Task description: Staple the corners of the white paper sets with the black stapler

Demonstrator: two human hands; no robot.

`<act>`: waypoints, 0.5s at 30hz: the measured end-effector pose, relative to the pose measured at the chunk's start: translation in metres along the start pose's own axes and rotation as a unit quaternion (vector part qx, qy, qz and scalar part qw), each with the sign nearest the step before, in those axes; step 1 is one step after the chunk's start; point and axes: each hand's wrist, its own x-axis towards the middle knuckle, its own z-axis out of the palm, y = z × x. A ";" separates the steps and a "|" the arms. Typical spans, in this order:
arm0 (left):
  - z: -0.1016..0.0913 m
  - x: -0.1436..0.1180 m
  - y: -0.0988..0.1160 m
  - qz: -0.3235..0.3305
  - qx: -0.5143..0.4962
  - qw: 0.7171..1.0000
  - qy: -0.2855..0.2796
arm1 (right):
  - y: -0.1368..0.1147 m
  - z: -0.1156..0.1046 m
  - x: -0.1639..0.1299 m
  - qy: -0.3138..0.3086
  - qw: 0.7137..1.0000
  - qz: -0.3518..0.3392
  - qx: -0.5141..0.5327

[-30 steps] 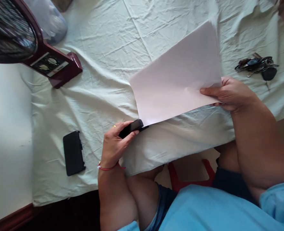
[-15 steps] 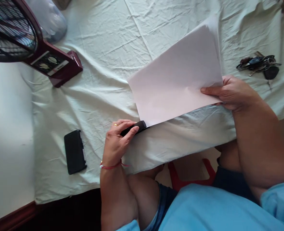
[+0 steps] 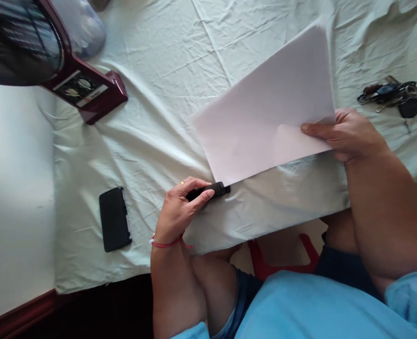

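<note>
- The fingers (image 3: 197,186) of the left hand (image 3: 180,212) are curled narrow around a black stapler (image 3: 210,191), thumb along its near side and forefinger over its top, so the grip is closed on the tool.
- The right hand (image 3: 346,134) pinches the right edge of a stack of white paper (image 3: 265,108), thumb lying flat on the top sheet and the other fingers hidden beneath; it holds the sheets raised off the pale green tablecloth (image 3: 159,117).
- Step in hand, as I judge it: stapling the near left corner of the sheets. The nose of the stapler touches that corner.
- The next move seems to call for the corner seated fully in the mouth, edges kept square by the right hand, then a firm squeeze from the left.
- Whether the corner already sits inside the mouth cannot be told.
- Apart from the work: a black case (image 3: 114,219) to the left, a bunch of keys (image 3: 394,94) far right, a maroon fan (image 3: 53,61) at upper left.
</note>
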 end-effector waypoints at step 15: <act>0.015 0.031 -0.022 -0.059 -0.345 0.919 0.181 | 0.013 0.015 0.004 -0.017 0.984 -0.093 0.153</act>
